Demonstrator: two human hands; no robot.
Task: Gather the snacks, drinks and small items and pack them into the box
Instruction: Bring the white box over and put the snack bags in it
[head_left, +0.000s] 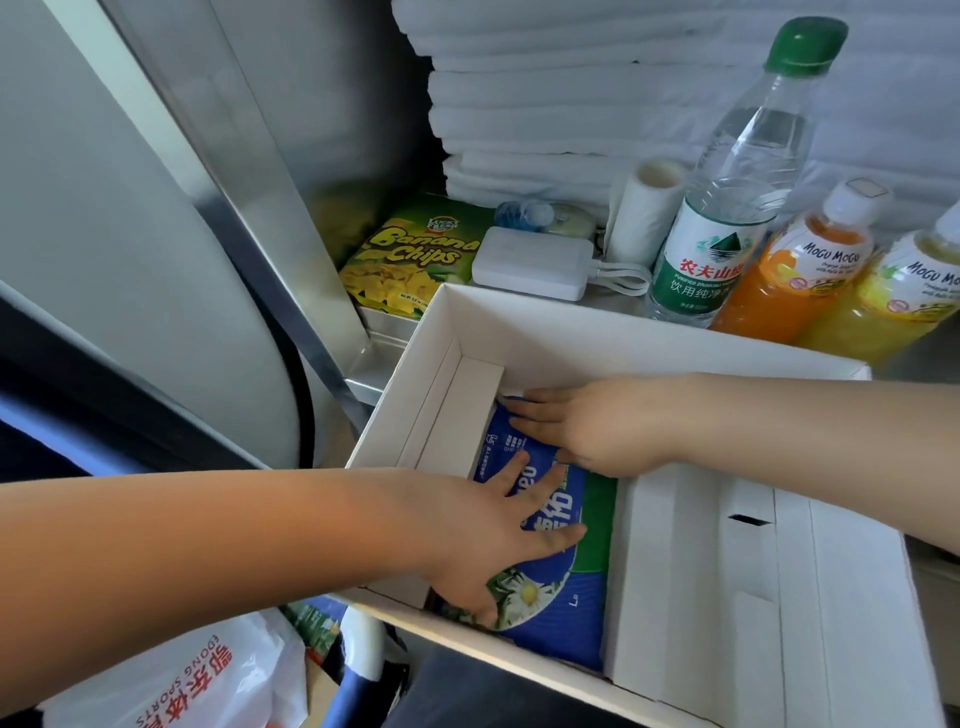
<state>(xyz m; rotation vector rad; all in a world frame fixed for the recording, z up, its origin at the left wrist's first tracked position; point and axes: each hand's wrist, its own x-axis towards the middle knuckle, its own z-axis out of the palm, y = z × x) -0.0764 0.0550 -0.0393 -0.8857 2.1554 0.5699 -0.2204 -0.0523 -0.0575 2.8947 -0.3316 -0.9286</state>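
A blue pack (551, 597) is pressed down at the box's (623, 319) left end by the left hand (488, 535) & right hand (592, 423), fingers straight, nothing gripped.

Green snack box (410, 254) bore "Lucky Fresh", "Banana Chips". Water btl (701, 260) label read "农夫山泉", "饮用纯净水". Orange drink btl (800, 270) & yellow drink btl (904, 296) each read "Mogu Mogu". White plastic bag (208, 680) showed "DONG SPORTS", inverted. Blue pack (550, 587): chars. illegible.
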